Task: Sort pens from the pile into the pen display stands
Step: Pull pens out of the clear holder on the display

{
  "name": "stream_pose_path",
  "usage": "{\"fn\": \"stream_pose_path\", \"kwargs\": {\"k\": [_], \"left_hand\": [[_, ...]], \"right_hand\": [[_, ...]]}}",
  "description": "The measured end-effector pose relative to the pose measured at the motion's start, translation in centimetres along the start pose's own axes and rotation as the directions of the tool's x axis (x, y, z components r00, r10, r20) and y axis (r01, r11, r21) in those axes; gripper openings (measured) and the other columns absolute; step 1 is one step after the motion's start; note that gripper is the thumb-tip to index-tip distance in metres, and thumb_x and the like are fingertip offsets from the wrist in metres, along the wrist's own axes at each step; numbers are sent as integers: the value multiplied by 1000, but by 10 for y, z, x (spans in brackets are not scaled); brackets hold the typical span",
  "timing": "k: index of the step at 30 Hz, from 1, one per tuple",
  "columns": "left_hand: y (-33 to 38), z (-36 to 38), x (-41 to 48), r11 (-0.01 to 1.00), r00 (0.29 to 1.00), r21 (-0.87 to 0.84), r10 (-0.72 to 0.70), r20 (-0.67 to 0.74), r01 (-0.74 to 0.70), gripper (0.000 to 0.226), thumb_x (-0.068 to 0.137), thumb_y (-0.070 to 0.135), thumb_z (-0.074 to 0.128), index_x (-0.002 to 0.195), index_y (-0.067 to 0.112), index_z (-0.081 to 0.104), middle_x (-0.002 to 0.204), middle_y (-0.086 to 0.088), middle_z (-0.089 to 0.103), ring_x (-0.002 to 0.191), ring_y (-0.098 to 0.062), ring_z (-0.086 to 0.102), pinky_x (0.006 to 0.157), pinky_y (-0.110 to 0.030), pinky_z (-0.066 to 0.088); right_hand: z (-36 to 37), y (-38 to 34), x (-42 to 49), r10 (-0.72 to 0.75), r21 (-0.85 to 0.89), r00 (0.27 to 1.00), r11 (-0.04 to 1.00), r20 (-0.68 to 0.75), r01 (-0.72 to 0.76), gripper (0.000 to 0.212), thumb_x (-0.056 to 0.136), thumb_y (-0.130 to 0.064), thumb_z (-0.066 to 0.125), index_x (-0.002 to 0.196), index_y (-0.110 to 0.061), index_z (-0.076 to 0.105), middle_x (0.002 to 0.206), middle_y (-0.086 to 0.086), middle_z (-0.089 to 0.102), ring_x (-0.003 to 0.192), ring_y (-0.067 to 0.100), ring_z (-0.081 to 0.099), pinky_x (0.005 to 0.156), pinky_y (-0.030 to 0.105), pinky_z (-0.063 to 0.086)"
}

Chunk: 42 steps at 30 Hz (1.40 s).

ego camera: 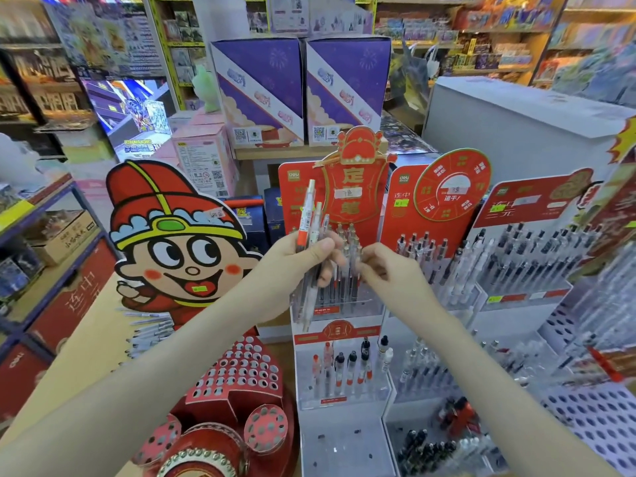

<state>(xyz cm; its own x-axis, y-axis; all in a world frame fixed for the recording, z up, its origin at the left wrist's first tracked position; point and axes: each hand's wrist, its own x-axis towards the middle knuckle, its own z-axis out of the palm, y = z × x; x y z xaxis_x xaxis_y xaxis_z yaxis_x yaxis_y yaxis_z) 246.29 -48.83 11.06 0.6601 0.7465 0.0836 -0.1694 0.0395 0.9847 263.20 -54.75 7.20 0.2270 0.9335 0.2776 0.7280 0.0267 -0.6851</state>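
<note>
Left hand (pixel 296 266) curls its fingers round a bundle of clear orange-banded plastic pens (pixel 304 222); right hand (pixel 392 273) bunches its fingers beside them — pinching one or not, I cannot tell.

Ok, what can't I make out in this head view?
Head view:
1. The right hand: curled fingers hide whether it pinches a pen.
2. The pens in the left hand: count unclear, overlapped, blurred.
3. The pile: partly behind the left forearm.
4. The red item, lower-right tray: blurred.

A red header card (pixel 292 192) bears the "deli" logo, and the red plaque (pixel 351 204) beside it shows a gold "定". The neighbouring red card (pixel 401 222) reads "连中" under another "deli" logo.
</note>
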Motion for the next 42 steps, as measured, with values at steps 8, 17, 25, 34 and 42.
{"fn": "stream_pose_path", "kwargs": {"k": [8,17,25,34,42], "left_hand": [[8,5,1,971,992,241,-24,124,-7,29,79,33,58,100,13,60,73,-2,72,50,-9,53,49,-21,46],[35,10,3,939,966,336,-148,210,70,28,88,31,54,109,13,56,84,-5,74,64,-19,67,58,-30,59],[44,-1,6,916,998,396,-67,-4,63,13,97,19,52,91,9,57,66,-4,63,46,-8,38,41,-19,36],[60,5,6,575,954,761,183,238,-301,5,93,19,60,92,19,54,83,10,62,74,-2,57,68,-16,45],[57,13,9,509,898,776,409,164,-374,11,94,20,58,88,23,49,74,9,50,62,1,45,60,-11,37]], "right_hand": [[-27,-44,-6,-100,305,986,942,-136,138,14,90,-21,61,104,-22,63,95,-8,65,87,4,60,80,19,49],[-61,-44,5,27,629,976,768,-218,120,19,91,-3,56,84,-18,66,75,-8,65,72,7,60,71,22,51],[-93,-35,2,-102,449,991,884,-85,129,15,86,-2,62,86,-17,65,79,-8,67,79,9,64,80,23,53],[-98,-54,5,-141,159,925,983,352,90,21,94,-20,54,113,-27,61,97,-14,69,90,-1,64,79,14,49],[-90,-53,18,-156,176,862,981,483,79,34,93,-9,56,122,-26,56,93,-9,67,87,2,63,79,17,49]]}}
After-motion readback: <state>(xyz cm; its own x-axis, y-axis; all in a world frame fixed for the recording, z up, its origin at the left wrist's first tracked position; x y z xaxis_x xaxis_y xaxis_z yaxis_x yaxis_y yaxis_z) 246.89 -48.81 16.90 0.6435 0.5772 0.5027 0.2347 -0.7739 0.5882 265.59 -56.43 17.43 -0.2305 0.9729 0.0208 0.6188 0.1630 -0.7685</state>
